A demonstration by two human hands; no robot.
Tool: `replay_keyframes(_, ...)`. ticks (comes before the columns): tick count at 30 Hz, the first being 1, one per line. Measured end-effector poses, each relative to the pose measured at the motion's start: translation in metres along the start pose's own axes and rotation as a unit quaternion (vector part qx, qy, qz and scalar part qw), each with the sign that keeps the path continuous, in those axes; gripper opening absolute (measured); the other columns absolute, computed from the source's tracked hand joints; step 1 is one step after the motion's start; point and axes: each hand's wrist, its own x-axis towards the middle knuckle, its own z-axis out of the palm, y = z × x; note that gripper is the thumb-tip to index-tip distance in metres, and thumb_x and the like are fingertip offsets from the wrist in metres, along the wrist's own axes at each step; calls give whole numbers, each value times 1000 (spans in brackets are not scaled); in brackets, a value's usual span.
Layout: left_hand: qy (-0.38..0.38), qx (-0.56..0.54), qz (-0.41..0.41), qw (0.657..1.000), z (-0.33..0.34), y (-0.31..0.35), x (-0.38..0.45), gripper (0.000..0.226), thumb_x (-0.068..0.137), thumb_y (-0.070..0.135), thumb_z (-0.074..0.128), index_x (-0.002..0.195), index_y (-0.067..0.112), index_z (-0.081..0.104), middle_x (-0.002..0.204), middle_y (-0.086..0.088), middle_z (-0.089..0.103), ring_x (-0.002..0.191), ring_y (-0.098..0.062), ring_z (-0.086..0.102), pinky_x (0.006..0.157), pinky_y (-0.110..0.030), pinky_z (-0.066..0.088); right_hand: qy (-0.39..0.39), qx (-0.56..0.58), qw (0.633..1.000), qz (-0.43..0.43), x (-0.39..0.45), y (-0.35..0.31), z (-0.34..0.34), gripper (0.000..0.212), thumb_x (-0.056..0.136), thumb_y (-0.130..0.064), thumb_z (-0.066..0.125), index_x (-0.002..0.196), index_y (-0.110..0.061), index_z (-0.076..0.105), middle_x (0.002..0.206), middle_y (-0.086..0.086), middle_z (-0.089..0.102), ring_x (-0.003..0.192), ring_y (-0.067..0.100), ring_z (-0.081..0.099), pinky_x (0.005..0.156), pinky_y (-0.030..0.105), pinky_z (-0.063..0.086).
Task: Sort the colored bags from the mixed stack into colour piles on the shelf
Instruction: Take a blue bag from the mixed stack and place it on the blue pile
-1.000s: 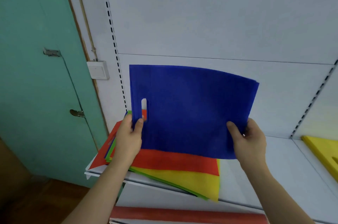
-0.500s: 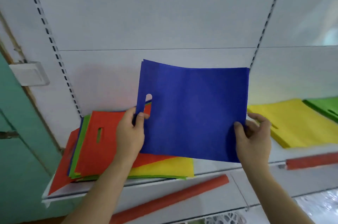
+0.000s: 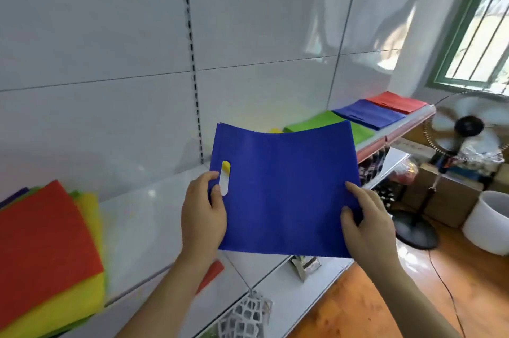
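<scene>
I hold a blue bag (image 3: pixel 286 188) flat in the air over the white shelf (image 3: pixel 143 216), its handle slot on the left. My left hand (image 3: pixel 203 213) pinches its left edge beside the slot. My right hand (image 3: pixel 363 216) grips its lower right corner. The mixed stack (image 3: pixel 46 249), red on top with yellow and green under it, lies at the far left of the shelf. Farther right along the shelf lie a green pile (image 3: pixel 319 122), a blue pile (image 3: pixel 369 114) and a red pile (image 3: pixel 396 102). A sliver of a yellow pile (image 3: pixel 275 131) peeks over the held bag.
A standing fan (image 3: pixel 465 128) spins at the right, its base on the wooden floor. A white bucket (image 3: pixel 487 222) and cardboard boxes (image 3: pixel 446 194) stand by it. A lower shelf (image 3: pixel 289 282) holds a metal clip and a white net bag. A barred window (image 3: pixel 479 23) is at top right.
The view has swung right with the blue bag held in both hands. The mixed stack has slid to the far left, and the green, blue and red piles have come into sight.
</scene>
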Motion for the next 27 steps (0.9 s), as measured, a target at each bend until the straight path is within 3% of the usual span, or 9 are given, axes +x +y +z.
replay_keyframes(5,-49,9,26,998,119,58,-10,31,106,13,53,135,22,61,127,7,62,109,-8,56,87,-20,39,25,-36,999,22,34,95,-72,50,100,-7,61,148,-22,55,135,-14,56,112,1,51,93,30,46)
replay_keyframes(7,-72,16,43,996,160,78,-15,36,107,13,52,141,21,60,125,3,62,110,-12,58,86,-18,39,38,-40,998,35,46,125,-97,50,101,-6,60,148,-22,55,134,-15,55,112,2,53,92,29,46)
replay_keyframes(11,-121,32,75,989,231,109,-17,40,109,14,49,147,23,58,110,1,58,90,-8,51,67,-10,36,55,-60,995,50,73,172,-132,58,101,-5,58,155,-22,46,132,-13,52,106,1,51,86,29,47)
replay_keyframes(16,-156,30,97,983,312,127,-1,42,110,17,46,150,27,55,109,4,55,84,-6,53,63,-11,36,66,-80,992,65,114,226,-149,62,102,-4,57,159,-23,41,122,-10,52,101,3,54,82,24,47)
replay_keyframes(25,-189,-17,82,978,476,147,61,43,109,16,48,150,23,55,112,4,56,89,-12,59,72,-29,47,61,-140,983,106,235,318,-148,63,104,-11,54,162,-23,34,125,-7,50,101,14,55,83,45,59)
replay_keyframes(27,-193,-20,91,977,508,153,80,43,108,15,49,150,22,56,110,4,57,87,-10,56,71,-27,45,64,-155,980,109,265,338,-147,63,104,-12,53,162,-24,32,126,-6,50,101,15,55,81,47,60)
